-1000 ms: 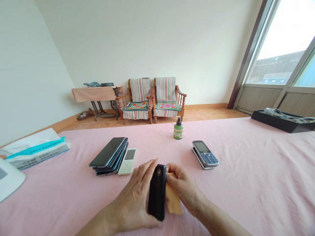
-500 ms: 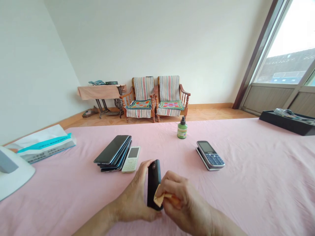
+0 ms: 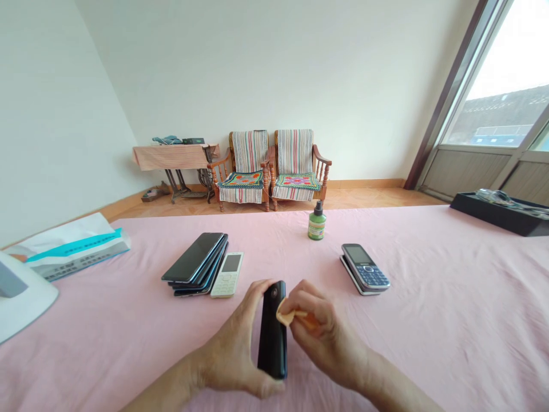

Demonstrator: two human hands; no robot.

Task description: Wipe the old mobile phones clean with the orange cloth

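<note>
A black phone [image 3: 272, 337] is held by its ends between the thumb and fingers of my left hand [image 3: 234, 349], its back with a round camera turned up. My right hand [image 3: 328, 335] pinches a folded orange-yellow cloth [image 3: 288, 316], which touches the phone's right edge near the upper part. Beyond my left hand lies a white keypad phone [image 3: 227, 276], beside a stack of dark smartphones [image 3: 195, 258]. To the right, a dark blue keypad phone [image 3: 367, 269] rests on another phone.
A green bottle [image 3: 317, 223] with a black top stands mid-table on the pink cloth [image 3: 429, 297]. At right is a black tray [image 3: 493, 214] with clear items. A tissue pack [image 3: 77, 246] and a white object [image 3: 26, 303] are at left.
My right hand with the cloth has moved up along the phone, from near its lower end to its upper part. The phone has shifted slightly right and shows more of its back.
</note>
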